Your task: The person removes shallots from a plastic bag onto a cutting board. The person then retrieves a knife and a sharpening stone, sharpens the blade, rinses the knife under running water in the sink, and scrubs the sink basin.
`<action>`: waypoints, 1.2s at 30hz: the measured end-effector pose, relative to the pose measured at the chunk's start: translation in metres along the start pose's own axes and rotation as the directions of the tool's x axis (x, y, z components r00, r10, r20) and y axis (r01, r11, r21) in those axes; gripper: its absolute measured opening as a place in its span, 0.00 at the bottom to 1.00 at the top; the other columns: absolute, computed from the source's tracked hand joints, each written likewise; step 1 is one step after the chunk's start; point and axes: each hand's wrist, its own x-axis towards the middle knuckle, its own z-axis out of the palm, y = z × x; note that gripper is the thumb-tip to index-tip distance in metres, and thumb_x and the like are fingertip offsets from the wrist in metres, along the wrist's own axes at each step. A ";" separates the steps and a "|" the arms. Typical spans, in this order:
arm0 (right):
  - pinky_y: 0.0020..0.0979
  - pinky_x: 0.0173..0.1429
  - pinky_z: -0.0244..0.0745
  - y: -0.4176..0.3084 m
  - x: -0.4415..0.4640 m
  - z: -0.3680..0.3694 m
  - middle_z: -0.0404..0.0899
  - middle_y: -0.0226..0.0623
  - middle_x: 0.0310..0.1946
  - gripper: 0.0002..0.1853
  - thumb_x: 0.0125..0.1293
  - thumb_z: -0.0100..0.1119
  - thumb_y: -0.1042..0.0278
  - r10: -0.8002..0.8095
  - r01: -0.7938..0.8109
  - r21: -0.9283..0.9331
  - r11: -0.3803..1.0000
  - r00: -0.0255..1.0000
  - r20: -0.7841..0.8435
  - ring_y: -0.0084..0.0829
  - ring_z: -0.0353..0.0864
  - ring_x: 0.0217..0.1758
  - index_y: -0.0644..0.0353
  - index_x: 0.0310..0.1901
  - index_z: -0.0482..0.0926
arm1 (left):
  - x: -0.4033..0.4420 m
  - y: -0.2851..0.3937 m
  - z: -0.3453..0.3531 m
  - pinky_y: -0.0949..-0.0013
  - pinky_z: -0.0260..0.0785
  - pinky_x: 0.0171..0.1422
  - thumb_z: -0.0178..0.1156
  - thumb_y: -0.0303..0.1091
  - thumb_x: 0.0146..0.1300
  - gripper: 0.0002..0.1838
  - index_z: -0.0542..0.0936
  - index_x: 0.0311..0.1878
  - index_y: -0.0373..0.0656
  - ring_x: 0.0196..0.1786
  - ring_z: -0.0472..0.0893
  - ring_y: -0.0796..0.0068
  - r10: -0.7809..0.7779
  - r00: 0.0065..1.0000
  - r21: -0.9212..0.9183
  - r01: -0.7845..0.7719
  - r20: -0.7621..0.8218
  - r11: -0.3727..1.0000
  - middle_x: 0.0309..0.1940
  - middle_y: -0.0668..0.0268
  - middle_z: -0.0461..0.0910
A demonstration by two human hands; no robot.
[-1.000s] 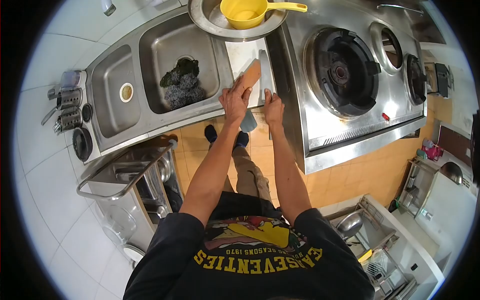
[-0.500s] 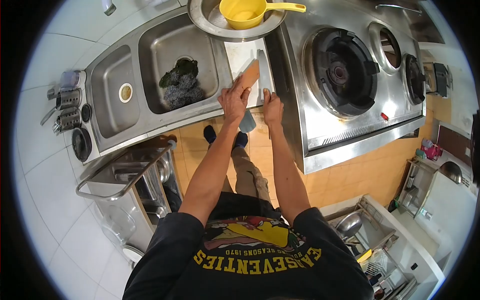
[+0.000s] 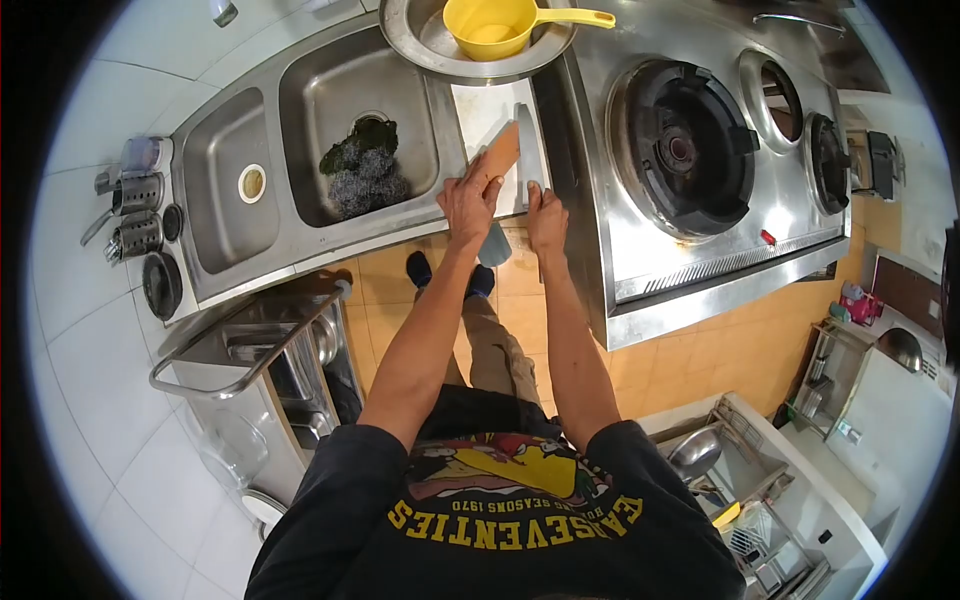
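My left hand (image 3: 468,208) is closed on the near end of a long orange piece (image 3: 503,148), which lies slanted on a white board (image 3: 480,105). Just to its right, my right hand (image 3: 547,218) is closed round the handle of a knife, whose grey blade (image 3: 528,150) points away from me along the board's right side. The blade lies close beside the orange piece; whether the two touch is hard to tell. Most of the knife's handle is hidden by my fingers.
A double sink (image 3: 235,190) with dark scouring material (image 3: 365,170) is at left. A metal basin (image 3: 425,45) holding a yellow ladle (image 3: 490,28) stands beyond the board. A stove (image 3: 640,250) is at right, a metal cart (image 3: 240,385) below left, a shelf (image 3: 790,450) below right.
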 end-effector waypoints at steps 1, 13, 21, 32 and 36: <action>0.52 0.43 0.72 -0.004 0.002 -0.002 0.80 0.61 0.31 0.26 0.73 0.48 0.48 0.009 -0.009 0.028 1.000 1.000 -0.006 0.62 0.79 0.40 0.68 0.36 0.80 | -0.001 -0.002 -0.001 0.58 0.63 0.58 0.64 0.46 0.62 0.30 0.71 0.68 0.64 0.48 0.76 0.60 0.014 1.000 0.010 -0.014 -0.005 1.000 0.62 0.75 0.76; 0.53 0.46 0.72 0.006 -0.015 0.002 0.80 0.61 0.32 0.29 0.72 0.46 0.44 0.013 -0.010 -0.052 0.999 0.999 0.046 0.62 0.79 0.42 0.68 0.37 0.80 | -0.004 0.001 -0.001 0.54 0.63 0.59 0.63 0.48 0.62 0.29 0.71 0.68 0.65 0.50 0.76 0.57 0.002 1.000 0.024 -0.002 -0.003 1.000 0.63 0.77 0.76; 0.54 0.41 0.72 0.018 -0.046 0.000 0.78 0.64 0.27 0.26 0.71 0.52 0.48 -0.002 0.002 0.009 1.000 1.000 0.010 0.63 0.79 0.36 0.69 0.32 0.79 | -0.001 -0.001 0.002 0.54 0.61 0.60 0.63 0.47 0.62 0.29 0.71 0.68 0.65 0.50 0.75 0.58 -0.010 1.000 0.025 0.010 0.017 1.000 0.63 0.77 0.76; 0.54 0.43 0.70 -0.004 -0.011 -0.015 0.78 0.62 0.32 0.25 0.72 0.48 0.46 0.033 -0.032 -0.010 0.999 0.996 0.086 0.63 0.78 0.40 0.65 0.38 0.79 | -0.001 0.003 -0.003 0.55 0.59 0.60 0.63 0.46 0.62 0.29 0.72 0.67 0.62 0.50 0.74 0.60 -0.045 0.998 0.038 0.044 0.036 0.998 0.63 0.75 0.76; 0.54 0.41 0.70 0.016 -0.047 -0.003 0.79 0.62 0.31 0.25 0.72 0.49 0.48 -0.018 0.019 -0.006 1.000 0.996 0.087 0.62 0.79 0.38 0.67 0.35 0.79 | -0.001 -0.005 0.003 0.56 0.58 0.59 0.63 0.46 0.63 0.28 0.73 0.67 0.61 0.49 0.73 0.59 -0.009 1.000 -0.002 0.009 0.017 1.000 0.63 0.75 0.76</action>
